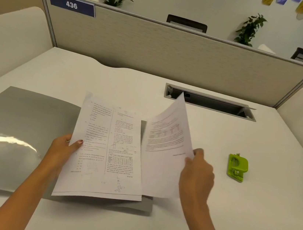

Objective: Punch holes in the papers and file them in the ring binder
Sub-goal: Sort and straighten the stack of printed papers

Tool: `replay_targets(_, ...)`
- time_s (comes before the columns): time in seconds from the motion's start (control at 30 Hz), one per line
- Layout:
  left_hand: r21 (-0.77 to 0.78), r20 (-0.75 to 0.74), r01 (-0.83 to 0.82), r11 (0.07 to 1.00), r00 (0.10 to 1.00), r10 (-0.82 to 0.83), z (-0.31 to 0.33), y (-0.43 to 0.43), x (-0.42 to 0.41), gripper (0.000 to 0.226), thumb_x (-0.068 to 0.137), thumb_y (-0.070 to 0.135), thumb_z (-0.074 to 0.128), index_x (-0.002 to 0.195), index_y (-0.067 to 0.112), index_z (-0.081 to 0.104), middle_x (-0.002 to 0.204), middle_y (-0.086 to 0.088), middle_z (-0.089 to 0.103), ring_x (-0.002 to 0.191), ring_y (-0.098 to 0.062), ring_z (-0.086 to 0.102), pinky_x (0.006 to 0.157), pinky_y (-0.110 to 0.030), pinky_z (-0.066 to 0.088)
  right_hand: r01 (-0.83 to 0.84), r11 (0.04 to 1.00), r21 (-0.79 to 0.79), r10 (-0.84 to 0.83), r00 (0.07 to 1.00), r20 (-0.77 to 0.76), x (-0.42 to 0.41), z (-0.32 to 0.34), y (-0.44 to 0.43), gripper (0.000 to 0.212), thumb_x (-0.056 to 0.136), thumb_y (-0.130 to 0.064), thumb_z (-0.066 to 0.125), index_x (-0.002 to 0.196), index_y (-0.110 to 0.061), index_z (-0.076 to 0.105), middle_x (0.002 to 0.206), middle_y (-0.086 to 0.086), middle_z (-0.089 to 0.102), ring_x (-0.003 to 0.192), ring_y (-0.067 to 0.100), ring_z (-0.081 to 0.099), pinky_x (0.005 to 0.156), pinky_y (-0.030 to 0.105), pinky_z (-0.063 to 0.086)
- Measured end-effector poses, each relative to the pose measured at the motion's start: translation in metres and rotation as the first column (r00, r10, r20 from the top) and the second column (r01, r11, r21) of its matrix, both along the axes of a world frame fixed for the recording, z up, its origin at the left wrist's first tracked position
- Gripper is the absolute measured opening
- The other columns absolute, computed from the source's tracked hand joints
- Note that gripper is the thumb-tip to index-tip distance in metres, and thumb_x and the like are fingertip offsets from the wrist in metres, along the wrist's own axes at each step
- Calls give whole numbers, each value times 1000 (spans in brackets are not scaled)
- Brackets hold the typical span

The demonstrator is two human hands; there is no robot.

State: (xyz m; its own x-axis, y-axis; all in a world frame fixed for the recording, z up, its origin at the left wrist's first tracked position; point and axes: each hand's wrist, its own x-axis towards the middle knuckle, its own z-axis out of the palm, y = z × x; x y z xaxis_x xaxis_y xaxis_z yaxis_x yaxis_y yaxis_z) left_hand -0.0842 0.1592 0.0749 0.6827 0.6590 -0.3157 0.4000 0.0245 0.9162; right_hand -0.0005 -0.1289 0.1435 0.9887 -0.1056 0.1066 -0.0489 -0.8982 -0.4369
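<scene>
Left hand (pixel 61 149) and right hand (pixel 197 171) each pinch a paper (pixel 104 147) over grey binder (pixel 15 131), green punch (pixel 237 167) aside

a single wide-angle view from the person's head looks forward and steeply down over a white worktop (pixel 211 209). both forearms reach in from the bottom edge, close to the lens. the far partition (pixel 174 54) curves across the top, bent by the lens.

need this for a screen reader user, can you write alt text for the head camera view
Left hand holds a printed sheet and right hand lifts another sheet, above an open grey binder on a white desk. A green hole punch sits to the right.
</scene>
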Motion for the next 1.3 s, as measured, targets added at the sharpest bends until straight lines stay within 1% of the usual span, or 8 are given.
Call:
replay_targets(0.17,64,23,34,997,999,-36,-5,-12,9,19,95,19,57,113,16,58,104,-8,66,81,-29,66,65,-37,53,-127,983,136,80,948,308,-11,55,-7,15,96,-18,53,109,-12,57,89,8,67,70,28,56,60,30,43)
replay_targets(0.27,74,42,74,995,996,-77,-10,-19,13,19,95,17,57,114,17,61,100,-6,68,84,-28,68,71,-39,55,-224,914,337,125,948,292,-14,72,-5,16,94,-22,57,108,-17,58,93,-5,61,71,14,54,56,3,40)
replay_targets(0.37,-27,78,75,997,994,-73,-15,-22,16,10,94,6,55,92,11,64,80,-8,64,69,-26,60,66,-31,47,-257,823,507,216,966,139,-5,52,6,9,91,-19,61,100,-19,59,84,-10,59,68,-5,52,52,-2,37)
replay_targets(0.53,-227,172,81,971,984,-42,-19,-28,18,18,95,-5,49,80,3,54,62,-10,43,59,-19,38,51,-27,39,-149,796,587,291,944,-155,2,-9,25,14,95,-27,53,105,-18,58,106,-3,65,84,8,62,64,12,45)
replay_targets(0.67,-212,173,101,972,983,-65,0,-48,17,8,95,12,57,90,10,64,70,-8,66,47,-16,59,42,-23,44,-90,886,454,232,935,-267,8,-42,29,35,95,-35,52,122,-13,53,128,4,53,112,24,54,95,40,49)
replay_targets(0.93,-218,374,248,944,915,-154,14,-64,21,27,91,14,62,113,30,64,110,-2,73,99,-26,70,80,-45,58,39,725,687,204,942,-268,12,-49,8,25,92,-13,59,111,-16,42,115,3,56,95,17,56,64,20,44)
replay_targets(1.17,-195,462,200,960,883,-90,16,-79,35,47,95,52,35,129,26,54,123,2,66,116,-20,61,100,-46,47,-50,622,781,129,991,-39,14,-38,4,39,91,-5,60,120,-26,44,116,-5,57,106,19,59,89,33,53)
replay_targets(1.3,112,532,169,979,822,-203,36,-95,49,19,101,27,41,117,26,51,114,6,67,103,-13,66,87,-38,56,-158,628,762,64,986,151,16,-30,4,28,93,-6,57,116,-21,49,114,-5,61,101,13,61,82,19,54)
